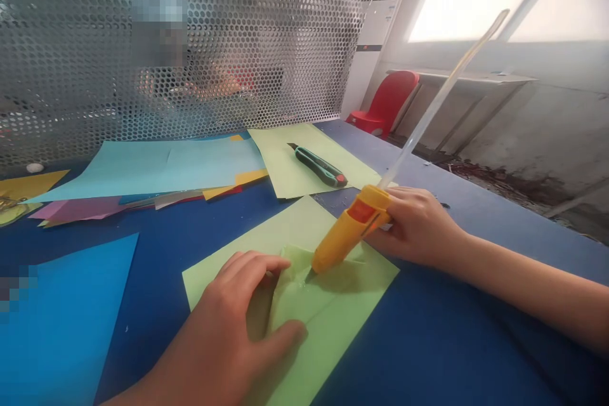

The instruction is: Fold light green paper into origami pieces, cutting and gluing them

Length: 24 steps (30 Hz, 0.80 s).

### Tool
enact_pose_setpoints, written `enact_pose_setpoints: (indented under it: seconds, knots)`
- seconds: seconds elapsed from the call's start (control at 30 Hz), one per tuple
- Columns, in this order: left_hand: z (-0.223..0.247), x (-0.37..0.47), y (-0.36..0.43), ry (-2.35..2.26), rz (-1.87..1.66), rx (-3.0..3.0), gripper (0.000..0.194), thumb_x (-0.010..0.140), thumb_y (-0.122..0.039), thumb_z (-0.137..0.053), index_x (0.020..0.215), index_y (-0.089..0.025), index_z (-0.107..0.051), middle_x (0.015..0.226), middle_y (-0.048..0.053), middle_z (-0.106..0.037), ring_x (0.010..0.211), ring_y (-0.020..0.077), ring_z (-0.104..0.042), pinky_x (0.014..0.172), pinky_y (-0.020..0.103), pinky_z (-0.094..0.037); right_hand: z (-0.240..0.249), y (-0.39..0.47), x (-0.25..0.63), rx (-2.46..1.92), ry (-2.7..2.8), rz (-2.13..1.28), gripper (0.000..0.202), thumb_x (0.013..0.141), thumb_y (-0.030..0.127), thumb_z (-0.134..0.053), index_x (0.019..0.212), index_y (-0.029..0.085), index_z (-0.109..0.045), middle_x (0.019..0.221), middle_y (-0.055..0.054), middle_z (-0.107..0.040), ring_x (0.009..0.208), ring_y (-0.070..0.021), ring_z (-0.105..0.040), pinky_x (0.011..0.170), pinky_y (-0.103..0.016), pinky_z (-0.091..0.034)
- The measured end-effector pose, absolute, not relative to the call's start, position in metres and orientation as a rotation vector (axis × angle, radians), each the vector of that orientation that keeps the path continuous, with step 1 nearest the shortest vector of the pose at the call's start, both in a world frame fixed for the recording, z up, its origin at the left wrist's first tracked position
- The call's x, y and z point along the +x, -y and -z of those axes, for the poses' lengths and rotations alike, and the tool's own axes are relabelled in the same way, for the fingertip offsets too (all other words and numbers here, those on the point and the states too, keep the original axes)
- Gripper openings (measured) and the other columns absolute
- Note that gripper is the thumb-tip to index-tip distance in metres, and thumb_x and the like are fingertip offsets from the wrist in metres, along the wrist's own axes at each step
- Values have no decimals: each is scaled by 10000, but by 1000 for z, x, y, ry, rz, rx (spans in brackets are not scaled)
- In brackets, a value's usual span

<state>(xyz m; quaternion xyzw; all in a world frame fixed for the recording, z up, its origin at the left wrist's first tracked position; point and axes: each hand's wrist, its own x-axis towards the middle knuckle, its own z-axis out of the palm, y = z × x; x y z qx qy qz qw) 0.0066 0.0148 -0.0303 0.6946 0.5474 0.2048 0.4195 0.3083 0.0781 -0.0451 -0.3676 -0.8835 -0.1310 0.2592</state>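
My right hand (419, 222) is closed round the handle of a yellow hot glue gun (349, 225), which tilts down to the left. A long clear glue stick (428, 111) sticks up out of its back end. The dark nozzle meets a folded piece of light green paper (295, 298), where a shiny smear of glue shows. My left hand (238, 311) curls round this folded piece, holding it with index fingertip and thumb; its other fingers are partly hidden. Beneath lies a flat light green sheet (214, 269) on the blue table.
A utility knife (318, 166) rests on another light green sheet (271, 171). Coloured papers (157, 168) lie at the back left, a blue sheet (71, 317) at the near left. A perforated metal screen (228, 25) stands behind, with a person beyond. A red chair (392, 101) is at right.
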Motion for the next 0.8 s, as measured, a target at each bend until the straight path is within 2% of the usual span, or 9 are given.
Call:
enact_pose_setpoints:
  seconds: [0.13, 0.23, 0.33, 0.43, 0.63, 0.8]
  knots:
    - [30, 7, -15, -1389, -507, 1718, 382, 749, -431, -733, 1121, -346, -727, 1180, -35, -706, 1071, 217, -631, 969, 332, -547, 40, -77, 307, -1020, 2386, 348, 106, 937, 244, -498, 906, 235, -599, 618, 31, -554, 491, -145, -466, 491, -287, -322]
    - [30, 8, -14, -1392, -529, 1713, 369, 741, -433, -722, 1100, -345, -732, 1159, -33, -708, 1045, 214, -632, 970, 332, -550, 39, -74, 306, -986, 2409, 330, 128, 968, 229, -492, 895, 220, -597, 671, 25, -581, 520, -131, -468, 513, -272, -364]
    - [30, 8, -14, -1386, -544, 1711, 363, 737, -423, -718, 1091, -342, -735, 1138, -27, -711, 1035, 217, -635, 964, 339, -554, 43, -73, 307, -947, 2431, 315, 203, 1050, 339, -558, 928, 192, -624, 776, 25, -620, 591, -114, -528, 572, -259, -458]
    - [30, 8, -14, -1395, -557, 1713, 356, 730, -429, -727, 1077, -349, -737, 1145, -32, -713, 1031, 218, -638, 963, 340, -555, 49, -76, 310, -889, 2422, 323, 285, 1058, 439, -590, 946, 183, -642, 795, 30, -624, 617, -109, -562, 588, -260, -503]
    - [33, 7, -14, -1398, -562, 1742, 347, 744, -416, -723, 1086, -358, -735, 1139, -40, -712, 1028, 208, -634, 963, 323, -547, 50, -83, 316, -836, 2425, 344, 317, 1059, 462, -584, 920, 183, -640, 746, 43, -602, 580, -101, -541, 567, -254, -498]
    - [34, 7, -14, -1397, -553, 1747, 349, 749, -419, -719, 1091, -355, -734, 1152, -40, -710, 1036, 211, -631, 983, 334, -536, 52, -82, 317, -886, 2421, 345, 262, 1057, 431, -604, 1014, 180, -665, 863, 7, -667, 659, -114, -608, 607, -266, -545]
